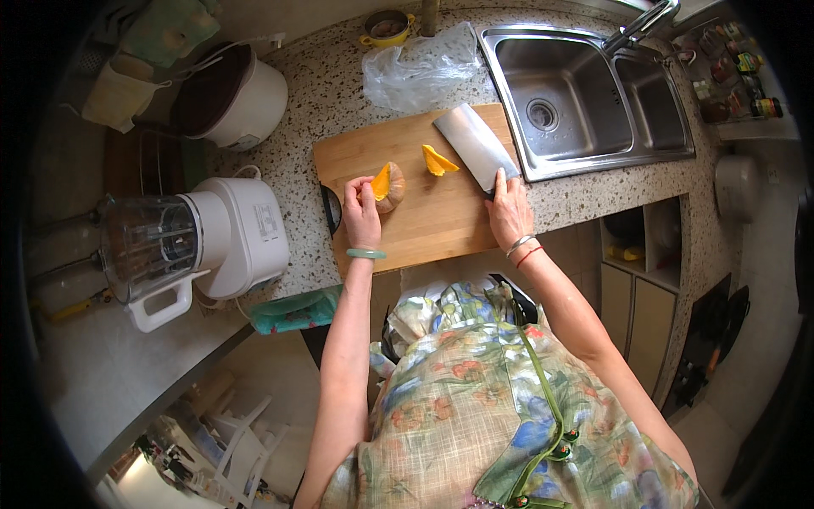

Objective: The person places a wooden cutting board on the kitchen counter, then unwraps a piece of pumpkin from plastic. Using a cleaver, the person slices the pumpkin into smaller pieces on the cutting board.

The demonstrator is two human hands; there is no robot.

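In the head view, a wooden cutting board is seen lying on a speckled stone bench, just to the left of a double steel sink. The left hand is curled around a piece of squash, orange on its cut face and tan on its rind, which is held down on the left part of the board with the fingertips pinched at its top edge. The right hand is closed on the handle of a broad cleaver, with the forefinger laid along the back of the blade; the blade is rested flat on the right part of the board, its tip directed away from the person toward the sink. A smaller orange slice of squash is seen lying loose on the board between the held piece and the cleaver blade, just beside the blade and apart from the left hand.

A green bangle is worn on the left wrist, and thin bracelets on the right wrist. Behind the board a crumpled clear plastic bag is left on the bench, with a small yellow pot beyond it. To the left of the board a white blender with a clear jug is stood, and farther back a white rice cooker with its dark lid is found. A floral garment is worn by the person
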